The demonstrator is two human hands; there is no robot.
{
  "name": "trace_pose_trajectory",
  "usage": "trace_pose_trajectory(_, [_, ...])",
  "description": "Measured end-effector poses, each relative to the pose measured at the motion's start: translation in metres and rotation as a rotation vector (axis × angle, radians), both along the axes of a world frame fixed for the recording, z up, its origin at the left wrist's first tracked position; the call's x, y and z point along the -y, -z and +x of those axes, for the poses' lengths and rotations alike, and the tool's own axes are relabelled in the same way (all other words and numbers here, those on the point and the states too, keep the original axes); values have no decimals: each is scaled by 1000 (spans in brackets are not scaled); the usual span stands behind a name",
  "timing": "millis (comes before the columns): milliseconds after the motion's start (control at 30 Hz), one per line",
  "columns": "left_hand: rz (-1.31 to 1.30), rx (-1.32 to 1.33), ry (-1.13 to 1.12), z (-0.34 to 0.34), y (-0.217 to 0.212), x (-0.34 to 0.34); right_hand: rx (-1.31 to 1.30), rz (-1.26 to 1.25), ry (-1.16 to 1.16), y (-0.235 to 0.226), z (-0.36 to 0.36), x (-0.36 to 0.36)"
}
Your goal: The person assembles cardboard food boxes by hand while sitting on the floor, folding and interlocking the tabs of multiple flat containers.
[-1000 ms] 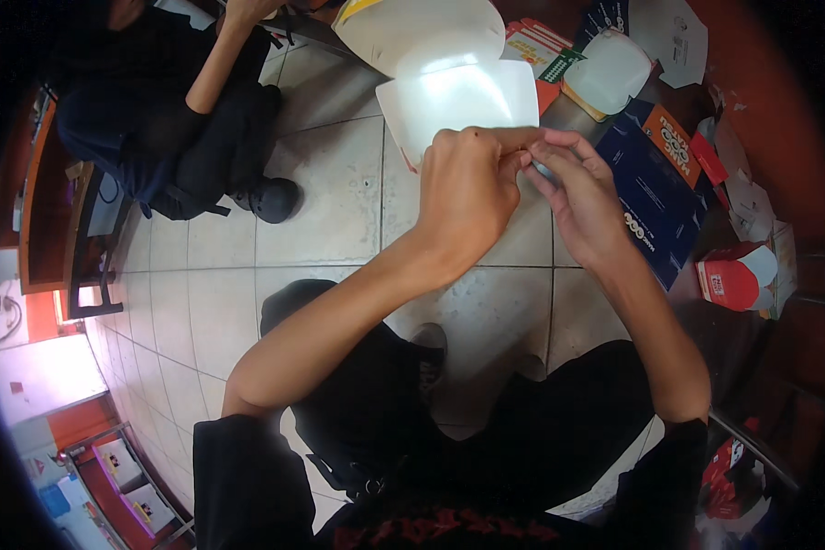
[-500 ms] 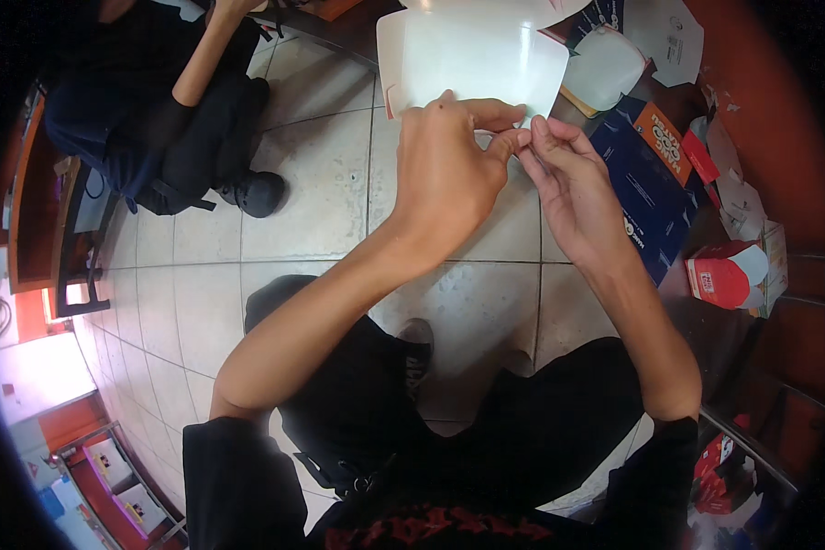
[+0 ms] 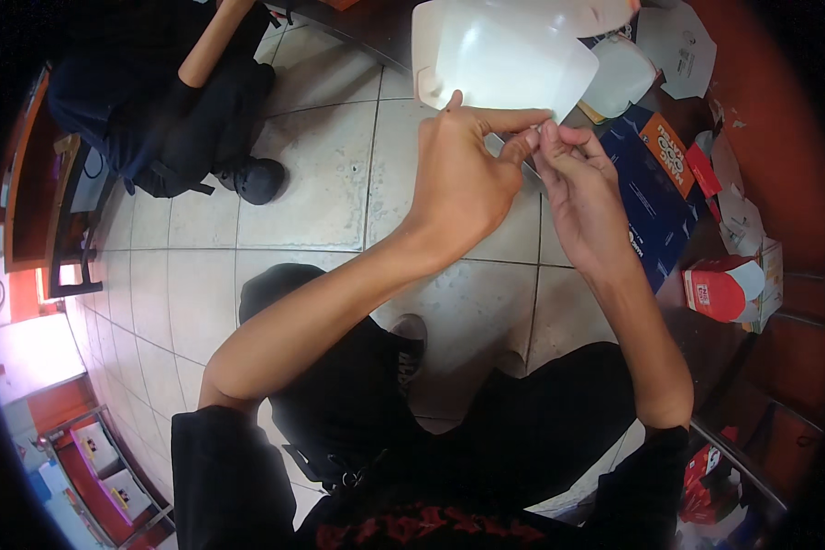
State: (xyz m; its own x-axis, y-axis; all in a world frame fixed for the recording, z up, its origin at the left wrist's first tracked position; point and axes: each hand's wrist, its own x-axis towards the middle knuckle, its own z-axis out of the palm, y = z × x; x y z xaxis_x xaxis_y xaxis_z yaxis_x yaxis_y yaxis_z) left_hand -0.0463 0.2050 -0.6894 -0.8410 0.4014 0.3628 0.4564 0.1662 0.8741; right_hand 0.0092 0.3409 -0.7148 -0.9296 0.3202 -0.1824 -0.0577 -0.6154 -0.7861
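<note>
A partly folded white cardboard food box (image 3: 513, 60), glossy on its inner face, is held up in front of me at the top middle. At its near right corner both my hands meet. My left hand (image 3: 467, 174) is closed on the box's near edge, with the index finger stretched along it and the thumb pressed in below. Fingertips of my right hand (image 3: 580, 188) pinch the same corner, close beside the left fingertips. What lies exactly between the fingertips is hidden.
On the dark bench at right lie a blue and orange printed card sheet (image 3: 646, 188), a red and white carton (image 3: 720, 289), another white box (image 3: 619, 78) and a flat card blank (image 3: 678, 50). Another person in dark clothes (image 3: 156, 119) sits at upper left. Tiled floor (image 3: 302, 192) lies below.
The box and both hands have shifted slightly to the right in the picture, and the box is tilted a little more. Both hands keep their grip at the corner.
</note>
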Motion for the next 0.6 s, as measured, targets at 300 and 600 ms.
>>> trace_pose_trajectory(300, [4,157,75,-6,-9,7,-36,54,-72,-11,0,-8])
trace_pose_trajectory(600, [-85,73,124,-16,-12,10,23,207,9,-10,2,-3])
